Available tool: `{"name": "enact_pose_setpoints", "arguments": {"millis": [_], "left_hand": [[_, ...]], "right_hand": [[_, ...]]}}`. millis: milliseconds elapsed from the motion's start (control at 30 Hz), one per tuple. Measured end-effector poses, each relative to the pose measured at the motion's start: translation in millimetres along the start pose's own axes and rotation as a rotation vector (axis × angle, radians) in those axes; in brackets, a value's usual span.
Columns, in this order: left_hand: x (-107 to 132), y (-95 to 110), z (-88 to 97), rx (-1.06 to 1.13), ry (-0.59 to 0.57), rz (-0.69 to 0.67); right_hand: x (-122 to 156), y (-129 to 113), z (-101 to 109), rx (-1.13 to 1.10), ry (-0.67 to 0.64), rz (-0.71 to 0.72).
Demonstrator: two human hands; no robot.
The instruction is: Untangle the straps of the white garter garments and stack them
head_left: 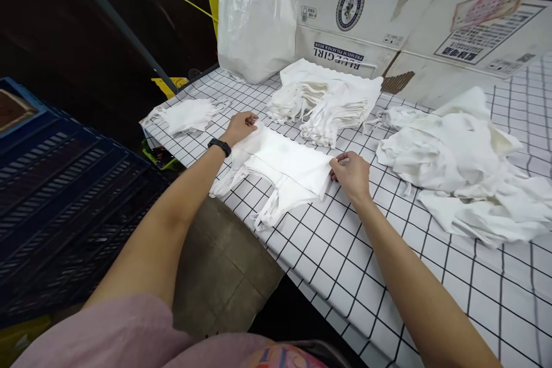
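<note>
A white strappy camisole top lies flat in front of me, its straps toward the table's near edge. More white layers show beneath it. My left hand, with a black band on the wrist, pinches the top's far left corner. At the right edge, my right hand has its thumb and fingers closed on the fabric. Just beyond stands a neat stack of similar white tops, straps facing me. Loose white garments lie heaped to the right, and a smaller white pile rests at the left.
The table has a white cloth with a black grid. At the back stand a white plastic bag and a large printed carton. Blue plastic crates are stacked left of the table, beside the tiled floor.
</note>
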State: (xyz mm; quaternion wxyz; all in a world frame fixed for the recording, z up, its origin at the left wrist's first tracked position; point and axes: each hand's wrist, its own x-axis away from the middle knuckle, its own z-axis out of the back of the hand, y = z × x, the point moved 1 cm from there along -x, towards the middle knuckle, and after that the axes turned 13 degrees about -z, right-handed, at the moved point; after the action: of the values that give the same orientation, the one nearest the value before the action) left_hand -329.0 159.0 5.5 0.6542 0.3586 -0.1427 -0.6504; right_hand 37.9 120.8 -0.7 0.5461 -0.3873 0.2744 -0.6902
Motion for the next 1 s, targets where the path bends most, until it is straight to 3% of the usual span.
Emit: {"name": "enact_pose_setpoints", "arguments": {"millis": [233, 533, 633, 733, 800, 900, 933, 1000], "left_hand": [[1.4, 6.7, -4.3, -0.097, 0.009, -0.016], [4.7, 13.3, -1.3, -0.202, -0.029, -0.011], [18.0, 27.7, -4.6, -0.296, 0.020, -0.019], [47.4, 59.7, -16.3, -0.407, 0.048, -0.156], [73.9, 87.2, -29.0, -0.358, -0.072, -0.359], [114.7, 122.4, -46.4, -0.175, -0.370, -0.685], [125.6, 129.1, -50.2, -0.143, -0.469, -0.741], [139.6, 135.0, -54.3, -0.139, -0.522, -0.779]], "right_hand": [[-2.0, 7.2, -0.6, 0.080, -0.022, 0.072], [-3.2, 5.8, -0.1, 0.035, -0.007, 0.061], [-4.0, 8.0, 1.2, -0.033, -0.034, 0.040], [2.3, 12.0, 2.7, -0.082, -0.018, 0.044], [10.6, 14.2, 2.6, -0.043, -0.004, 0.104], [25.1, 16.1, 1.8, 0.082, -0.049, 0.202], [29.7, 17.2, 2.9, 0.104, -0.068, 0.213], [39.7, 21.1, 9.5, 0.105, -0.088, 0.218]]}}
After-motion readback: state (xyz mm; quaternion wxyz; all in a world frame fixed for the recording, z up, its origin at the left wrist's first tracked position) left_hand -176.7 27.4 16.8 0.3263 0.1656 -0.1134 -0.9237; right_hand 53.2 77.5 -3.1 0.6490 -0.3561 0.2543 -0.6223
